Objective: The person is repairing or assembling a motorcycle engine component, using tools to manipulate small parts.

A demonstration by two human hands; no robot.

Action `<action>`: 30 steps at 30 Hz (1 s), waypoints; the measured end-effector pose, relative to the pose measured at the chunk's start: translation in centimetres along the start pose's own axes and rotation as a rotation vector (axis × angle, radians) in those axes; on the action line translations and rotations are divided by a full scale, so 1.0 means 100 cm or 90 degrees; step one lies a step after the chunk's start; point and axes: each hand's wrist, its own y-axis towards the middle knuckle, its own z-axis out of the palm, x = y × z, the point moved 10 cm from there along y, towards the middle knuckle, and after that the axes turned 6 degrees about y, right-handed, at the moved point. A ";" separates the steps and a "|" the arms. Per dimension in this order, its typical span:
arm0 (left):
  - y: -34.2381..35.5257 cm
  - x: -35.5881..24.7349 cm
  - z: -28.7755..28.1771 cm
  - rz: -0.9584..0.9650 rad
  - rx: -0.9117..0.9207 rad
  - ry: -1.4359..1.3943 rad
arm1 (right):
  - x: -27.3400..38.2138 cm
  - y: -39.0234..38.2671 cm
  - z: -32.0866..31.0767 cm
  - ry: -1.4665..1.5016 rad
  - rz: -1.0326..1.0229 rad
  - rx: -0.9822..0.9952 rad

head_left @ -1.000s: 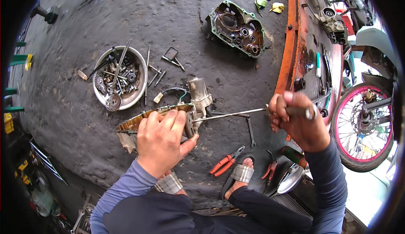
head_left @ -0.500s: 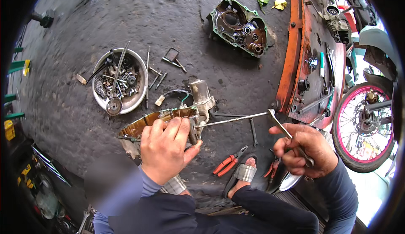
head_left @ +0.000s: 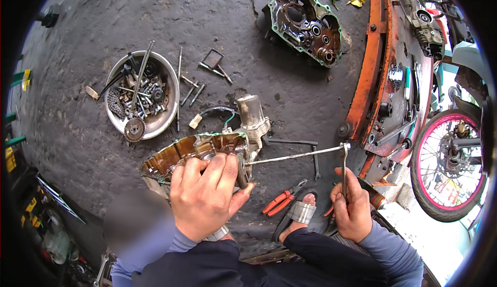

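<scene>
An oily brown engine case half (head_left: 171, 157) with a greenish gasket edge lies on the ground in front of me. My left hand (head_left: 207, 196) is closed over its near right side, bracing it; the fingertips curl out of sight behind the rim. From the case's right end a long thin metal rod (head_left: 295, 156) extends to the right. Fitted on the rod's outer end is the head of a wrench (head_left: 345, 169), its handle pointing down into my right hand (head_left: 352, 207), whose fingers are wrapped round it. A cylindrical starter motor (head_left: 251, 112) sits at the case's far right corner.
Left stands a metal bowl (head_left: 171, 103) of bolts, chain and a gear. Loose bolts (head_left: 196, 94) lie beside it. Another case half (head_left: 305, 25) is farther away. Red-handled pliers (head_left: 279, 202) lie by my foot. An orange metal frame (head_left: 362, 85) and motorcycle wheel (head_left: 448, 165) stand right.
My right hand has swung left and slightly down, turning the wrench from a slant to nearly upright on the rod's end. The left hand stays on the case. The view has shifted slightly.
</scene>
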 end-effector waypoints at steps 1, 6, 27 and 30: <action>0.000 0.001 0.001 -0.001 0.008 0.006 | -0.001 0.001 0.001 0.004 0.001 0.003; 0.001 0.000 0.003 0.001 0.007 0.009 | 0.002 0.000 -0.002 -0.036 0.023 0.007; -0.001 -0.001 -0.003 0.022 -0.014 -0.022 | -0.023 -0.014 0.000 0.393 0.360 0.004; -0.003 0.001 -0.001 0.022 -0.011 -0.007 | -0.019 -0.012 0.005 0.439 0.405 0.018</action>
